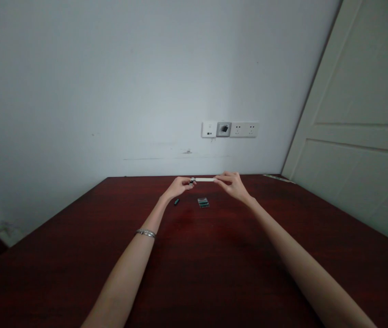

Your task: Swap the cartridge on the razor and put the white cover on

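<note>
Both my arms reach far out over a dark red wooden table [214,264]. My left hand [179,186] and my right hand [232,183] hold a thin white stick-like object [204,180] level between them, one at each end. My left fingers pinch its left end, where a small dark tip shows. My right fingers are closed on its right end. Below the stick on the table lie a small dark blue cap-like piece [176,202] and a small greenish box [203,202]. A silver bracelet [146,233] sits on my left wrist.
A white wall stands behind the table, with a row of sockets and switches [230,129]. A pale door [361,132] is at the right. A thin strip [278,178] lies at the table's far right corner.
</note>
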### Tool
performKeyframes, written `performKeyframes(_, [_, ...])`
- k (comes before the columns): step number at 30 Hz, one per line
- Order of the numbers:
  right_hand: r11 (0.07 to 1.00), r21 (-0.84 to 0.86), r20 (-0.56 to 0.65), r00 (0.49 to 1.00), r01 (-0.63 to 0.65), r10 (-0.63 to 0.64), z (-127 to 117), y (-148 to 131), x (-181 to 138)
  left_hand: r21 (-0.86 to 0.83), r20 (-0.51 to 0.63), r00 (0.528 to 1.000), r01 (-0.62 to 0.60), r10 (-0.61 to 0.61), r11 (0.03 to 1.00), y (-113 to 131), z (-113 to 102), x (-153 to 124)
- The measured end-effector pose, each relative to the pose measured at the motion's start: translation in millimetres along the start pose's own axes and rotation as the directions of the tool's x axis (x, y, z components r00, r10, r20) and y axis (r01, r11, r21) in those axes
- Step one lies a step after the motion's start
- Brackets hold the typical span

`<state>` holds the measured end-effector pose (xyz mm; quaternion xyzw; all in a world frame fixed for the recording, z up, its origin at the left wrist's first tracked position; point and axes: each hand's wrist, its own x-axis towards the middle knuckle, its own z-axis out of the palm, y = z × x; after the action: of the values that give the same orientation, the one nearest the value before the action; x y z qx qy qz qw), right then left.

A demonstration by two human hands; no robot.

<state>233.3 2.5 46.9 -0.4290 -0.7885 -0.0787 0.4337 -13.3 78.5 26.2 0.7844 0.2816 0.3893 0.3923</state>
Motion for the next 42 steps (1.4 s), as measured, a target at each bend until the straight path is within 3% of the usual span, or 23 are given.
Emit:
performKeyframes(7, [0.998,-0.05,0.008,0.999,0.045,-0.044,4,-16,4,0.025,0.011,1.0,-0.015,0.015,1.0,2,6,-2])
performKeyframes(11, [0.999,0.006,0.019,0.999,0.035,-0.036,6,-9,2,0.018,0.018,1.0,-0.022,0.022,1.0,4,2,0])
performKeyframes(15, [0.998,0.055,0.01,1.0,-0.024,0.024,5,10,-4,-0.02,-0.006,1.0,-0.016,0.016,1.0,0,-6,0])
performKeyframes(19, [0.968,0.191,-0.043,0.984,-0.165,0.176,10,14,-4,-0.068,-0.017,0.994,0.111,-0.112,0.992,1,-5,-4])
performKeyframes(21, [0.901,0.332,-0.024,0.952,-0.28,0.304,16,8,-2,-0.092,0.001,0.983,0.184,-0.184,0.979,3,-1,-6])
performKeyframes(24, [0.693,0.574,0.139,0.886,-0.436,0.443,27,-9,3,-0.077,0.041,0.966,0.257,-0.254,0.963,8,6,-8])
performKeyframes(27, [0.452,0.721,0.307,0.828,-0.524,0.47,35,-30,4,-0.079,0.055,0.959,0.281,-0.277,0.956,12,10,-10])
performKeyframes(30, [0.294,0.747,0.437,0.773,-0.597,0.46,37,-48,4,-0.091,0.044,0.957,0.29,-0.287,0.953,16,13,-11])
performKeyframes(34, [0.212,0.75,0.5,0.747,-0.626,0.439,35,-59,3,-0.082,0.069,0.958,0.282,-0.277,0.956,20,16,-12])
performKeyframes(42, [0.193,0.783,0.462,0.76,-0.592,0.457,50,-62,-9,-0.052,0.077,0.966,0.252,-0.248,0.966,17,15,-8])
